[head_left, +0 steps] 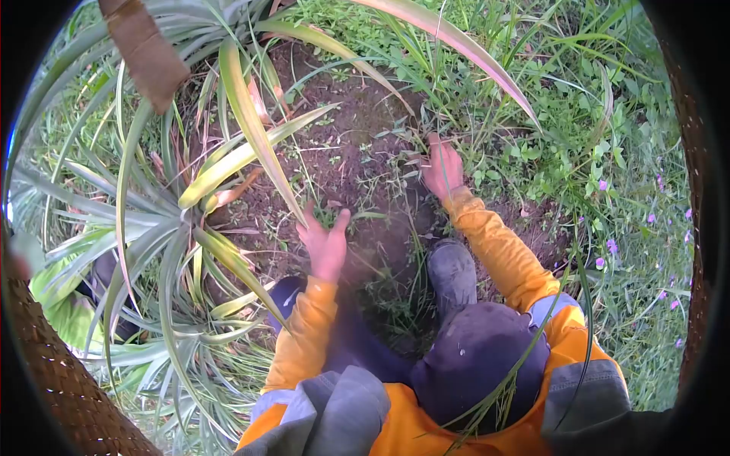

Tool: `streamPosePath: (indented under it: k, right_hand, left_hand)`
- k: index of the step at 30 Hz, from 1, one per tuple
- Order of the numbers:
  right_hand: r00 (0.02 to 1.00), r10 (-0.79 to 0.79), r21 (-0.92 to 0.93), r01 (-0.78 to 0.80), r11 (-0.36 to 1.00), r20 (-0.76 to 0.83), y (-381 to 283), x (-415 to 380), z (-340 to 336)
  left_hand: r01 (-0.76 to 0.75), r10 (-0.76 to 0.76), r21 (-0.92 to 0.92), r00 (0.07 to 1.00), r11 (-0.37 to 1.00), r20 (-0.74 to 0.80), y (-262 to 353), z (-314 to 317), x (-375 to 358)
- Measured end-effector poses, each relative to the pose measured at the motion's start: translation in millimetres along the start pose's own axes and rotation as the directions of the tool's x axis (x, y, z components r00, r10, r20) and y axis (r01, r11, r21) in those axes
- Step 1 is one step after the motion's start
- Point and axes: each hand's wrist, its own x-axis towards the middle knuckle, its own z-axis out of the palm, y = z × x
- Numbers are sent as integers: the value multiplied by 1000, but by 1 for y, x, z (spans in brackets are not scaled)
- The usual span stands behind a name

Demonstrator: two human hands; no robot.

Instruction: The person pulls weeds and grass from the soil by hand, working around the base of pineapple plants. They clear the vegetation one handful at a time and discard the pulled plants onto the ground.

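Note:
My left hand (325, 242) is open over the bare soil (342, 159), thumb and fingers spread, holding nothing I can see. It is next to the tip of a long yellow-green leaf of a spiky, pineapple-like plant (186, 216). My right hand (442, 169) is low at the border between the soil and the green growth. Its fingers are bent around some thin weeds (414, 158), partly hidden by stems. Small cut or loose weeds (376, 182) lie scattered on the soil between the hands.
Long leaves arch from the left and top. Dense grass and weeds (563, 137) grow on the right, with small purple flowers (611, 246). My boot (452, 270) rests on the soil. A person's green clothing (65, 304) shows at left. A brown strip (146, 57) hangs at top left.

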Motion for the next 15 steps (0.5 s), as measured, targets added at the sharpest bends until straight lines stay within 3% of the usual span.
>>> streamPosePath:
  k: [1,4,5,8,9,12,13,15]
  right_hand:
    - [1000,-1,56,2,998,-10,2,7,7]
    - [999,-10,199,17,980,-34,4,21,13]
    - [994,72,206,-89,975,88,-9,24,-3]
    - [965,-23,48,11,999,263,-3,33,-7]
    - [977,-188,23,187,982,102,1,29,3]
    - [980,-104,-114,124,986,168,-17,-1,7]
    - [958,-37,-53,54,997,285,-50,-26,-11]
    - [900,-310,240,243,940,307,-74,-100,-8]
  left_hand:
    - [-17,19,44,999,999,-45,6,1,-4]
    - [-20,30,-274,999,962,32,16,1,-6]
    - [-8,23,-347,999,938,41,22,3,-8]
    - [3,64,-453,989,892,131,33,3,-10]
    - [-37,94,-432,989,901,112,40,3,-12]
    - [-73,120,-466,990,882,72,40,5,-8]
    - [-112,139,-505,990,856,16,43,5,-10]
    - [-174,159,-540,984,824,-76,37,0,-1]
